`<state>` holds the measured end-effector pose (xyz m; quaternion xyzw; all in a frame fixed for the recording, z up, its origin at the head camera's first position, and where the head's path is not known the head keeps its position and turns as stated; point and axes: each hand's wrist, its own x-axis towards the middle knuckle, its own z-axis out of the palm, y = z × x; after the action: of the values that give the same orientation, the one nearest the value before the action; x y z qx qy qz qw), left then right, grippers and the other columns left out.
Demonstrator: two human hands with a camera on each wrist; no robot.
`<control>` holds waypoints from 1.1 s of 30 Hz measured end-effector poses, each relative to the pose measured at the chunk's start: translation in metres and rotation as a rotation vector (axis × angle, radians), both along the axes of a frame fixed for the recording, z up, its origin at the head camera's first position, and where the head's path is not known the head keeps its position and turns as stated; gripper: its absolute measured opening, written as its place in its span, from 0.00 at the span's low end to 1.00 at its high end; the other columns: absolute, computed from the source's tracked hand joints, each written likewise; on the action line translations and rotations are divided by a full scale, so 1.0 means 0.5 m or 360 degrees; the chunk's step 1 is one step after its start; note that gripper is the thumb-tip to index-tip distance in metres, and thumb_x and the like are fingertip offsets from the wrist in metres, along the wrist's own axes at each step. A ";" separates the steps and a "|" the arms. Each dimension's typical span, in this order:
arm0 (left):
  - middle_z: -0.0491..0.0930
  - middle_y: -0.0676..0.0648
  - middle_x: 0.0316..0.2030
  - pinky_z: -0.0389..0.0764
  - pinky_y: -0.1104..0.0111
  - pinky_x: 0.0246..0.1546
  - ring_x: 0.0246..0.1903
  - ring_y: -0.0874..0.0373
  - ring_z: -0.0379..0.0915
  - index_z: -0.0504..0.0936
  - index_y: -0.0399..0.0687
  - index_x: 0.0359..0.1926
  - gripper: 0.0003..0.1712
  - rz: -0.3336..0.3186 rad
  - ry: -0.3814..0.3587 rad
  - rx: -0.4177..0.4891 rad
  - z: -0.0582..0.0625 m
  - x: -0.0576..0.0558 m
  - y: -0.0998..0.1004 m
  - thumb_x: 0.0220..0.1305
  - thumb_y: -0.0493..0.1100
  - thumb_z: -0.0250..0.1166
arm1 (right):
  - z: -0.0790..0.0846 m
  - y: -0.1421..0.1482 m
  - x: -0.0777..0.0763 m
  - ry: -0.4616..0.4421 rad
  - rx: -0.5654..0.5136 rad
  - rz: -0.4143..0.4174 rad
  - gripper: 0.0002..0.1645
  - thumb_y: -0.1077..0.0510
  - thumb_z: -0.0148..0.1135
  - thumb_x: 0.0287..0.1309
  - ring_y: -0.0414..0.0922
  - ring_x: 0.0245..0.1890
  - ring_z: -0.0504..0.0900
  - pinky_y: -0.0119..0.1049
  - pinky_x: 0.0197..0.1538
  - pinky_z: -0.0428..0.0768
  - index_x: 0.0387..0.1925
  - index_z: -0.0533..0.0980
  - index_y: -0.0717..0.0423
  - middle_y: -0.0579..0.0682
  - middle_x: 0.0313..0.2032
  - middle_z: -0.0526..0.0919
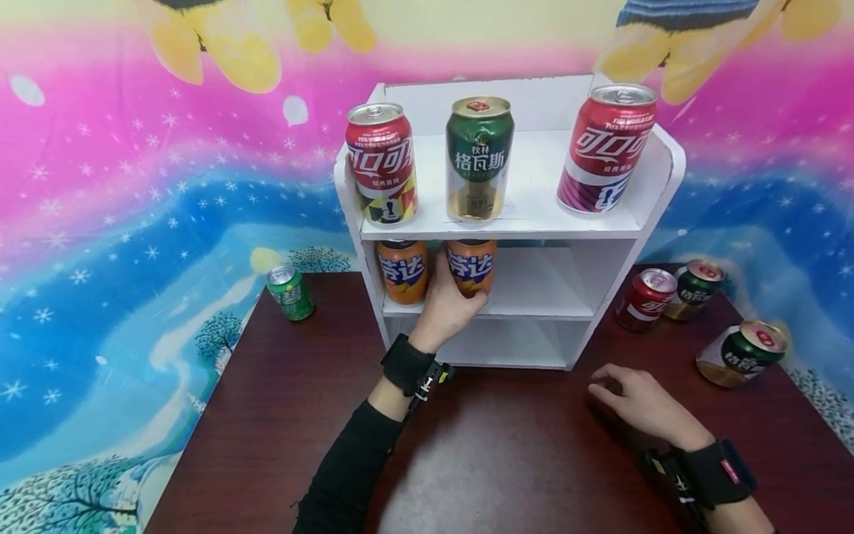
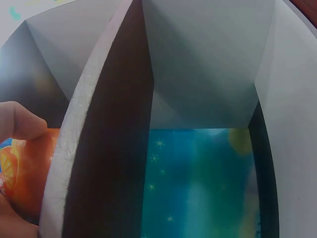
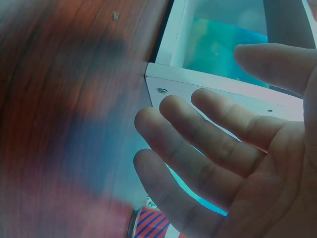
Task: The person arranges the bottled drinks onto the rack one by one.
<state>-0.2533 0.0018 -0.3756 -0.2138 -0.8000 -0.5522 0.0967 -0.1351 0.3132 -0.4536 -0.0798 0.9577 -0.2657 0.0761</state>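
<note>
As left hand (image 1: pixel 448 305) grips orange can (image 1: pixel 476 263), inside white shelf (image 1: pixel 543 278), perhaps resting

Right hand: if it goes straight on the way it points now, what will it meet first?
Probably the white shelf, near its lower right front corner, though depth is unclear and the right hand may pass in front.

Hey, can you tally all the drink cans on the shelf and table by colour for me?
Red cans: 3
Orange cans: 2
Two-tone cans, green above and paler below: 3
All-green can: 1
Total: 9
</note>
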 end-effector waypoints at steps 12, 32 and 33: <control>0.66 0.45 0.55 0.68 0.60 0.55 0.51 0.55 0.66 0.50 0.46 0.68 0.50 0.0070 0.0027 0.0031 -0.004 -0.002 0.002 0.48 0.40 0.72 | -0.005 0.004 0.001 0.0008 -0.0002 0.0006 0.21 0.45 0.57 0.64 0.40 0.35 0.77 0.39 0.36 0.76 0.46 0.78 0.58 0.46 0.36 0.81; 0.67 0.46 0.55 0.68 0.60 0.55 0.51 0.56 0.66 0.47 0.47 0.69 0.51 0.0019 0.0015 0.0034 0.001 -0.002 0.001 0.51 0.42 0.72 | -0.008 0.004 -0.003 0.0036 0.0009 0.0026 0.20 0.46 0.57 0.63 0.41 0.36 0.77 0.40 0.38 0.77 0.46 0.78 0.58 0.45 0.36 0.81; 0.67 0.46 0.54 0.69 0.60 0.55 0.51 0.55 0.67 0.47 0.47 0.69 0.51 0.0015 0.0016 0.0036 0.001 -0.002 0.001 0.51 0.42 0.71 | -0.007 0.003 -0.003 0.0034 0.0008 0.0027 0.20 0.46 0.57 0.63 0.41 0.36 0.77 0.40 0.38 0.77 0.46 0.78 0.58 0.46 0.36 0.81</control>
<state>-0.2544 0.0022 -0.3753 -0.2117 -0.7942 -0.5598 0.1056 -0.1367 0.3149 -0.4573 -0.0904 0.9585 -0.2617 0.0685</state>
